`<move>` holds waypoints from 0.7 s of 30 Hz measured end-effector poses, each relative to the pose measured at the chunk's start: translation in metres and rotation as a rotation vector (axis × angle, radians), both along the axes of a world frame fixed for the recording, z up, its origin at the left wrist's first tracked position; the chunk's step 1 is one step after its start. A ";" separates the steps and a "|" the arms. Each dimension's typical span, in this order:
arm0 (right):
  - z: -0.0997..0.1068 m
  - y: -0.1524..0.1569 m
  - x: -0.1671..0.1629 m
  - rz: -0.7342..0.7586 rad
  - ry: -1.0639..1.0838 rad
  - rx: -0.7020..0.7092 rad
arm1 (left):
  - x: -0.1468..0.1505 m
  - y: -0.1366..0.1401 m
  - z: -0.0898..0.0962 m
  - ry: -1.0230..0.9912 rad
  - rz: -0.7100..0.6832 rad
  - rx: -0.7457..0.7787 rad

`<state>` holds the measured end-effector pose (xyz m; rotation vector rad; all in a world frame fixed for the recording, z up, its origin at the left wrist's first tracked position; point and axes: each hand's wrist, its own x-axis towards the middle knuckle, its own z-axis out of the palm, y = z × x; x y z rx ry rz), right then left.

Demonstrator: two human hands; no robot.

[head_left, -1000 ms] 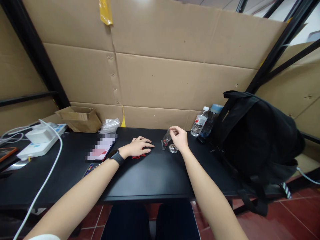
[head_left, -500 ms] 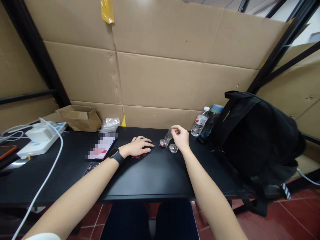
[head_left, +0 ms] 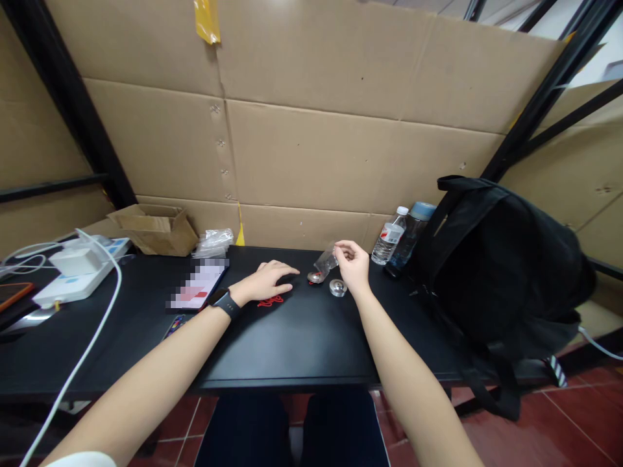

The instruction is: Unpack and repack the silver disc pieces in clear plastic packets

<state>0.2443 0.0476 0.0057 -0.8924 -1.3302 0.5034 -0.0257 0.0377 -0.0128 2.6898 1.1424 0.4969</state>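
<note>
My right hand point(head_left: 353, 264) pinches a small clear plastic bag point(head_left: 326, 261) at its upper edge, above the black table point(head_left: 302, 337). At the bag's lower end is a round, shiny metal piece point(head_left: 315, 277) with a bit of red string by it; whether it is inside the bag I cannot tell. A second round metal piece point(head_left: 337, 288) lies on the table just left of my right wrist. My left hand point(head_left: 268, 280), fingers stretched toward the bag, holds nothing. Beneath it lies a tangle of red string point(head_left: 270, 301). A dark watch point(head_left: 226, 302) is on my left wrist.
At right stand a water bottle point(head_left: 389, 236), a blue-capped bottle point(head_left: 411, 235) and a black backpack point(head_left: 506, 272). On the left are a phone point(head_left: 204, 285), clear plastic bags point(head_left: 214, 243), a cardboard box point(head_left: 160, 237), a white power strip point(head_left: 82, 275) and cables. A cardboard wall closes the back.
The bag has tilted, and the metal piece at its lower end has moved slightly left and toward the table. My left hand has shifted slightly up and left, uncovering more red string.
</note>
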 end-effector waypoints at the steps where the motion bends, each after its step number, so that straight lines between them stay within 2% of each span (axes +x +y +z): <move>1: 0.000 0.000 -0.001 0.033 0.050 -0.030 | 0.001 -0.001 0.001 -0.065 0.009 0.037; 5: -0.002 0.000 -0.006 0.132 0.222 -0.186 | 0.007 -0.005 0.004 -0.272 0.056 0.185; 14: 0.006 -0.006 -0.010 0.363 0.530 -0.296 | 0.018 -0.014 0.006 -0.244 0.083 0.337; 21: 0.003 -0.008 -0.012 0.432 0.384 -0.303 | 0.024 -0.022 0.010 -0.320 0.151 0.534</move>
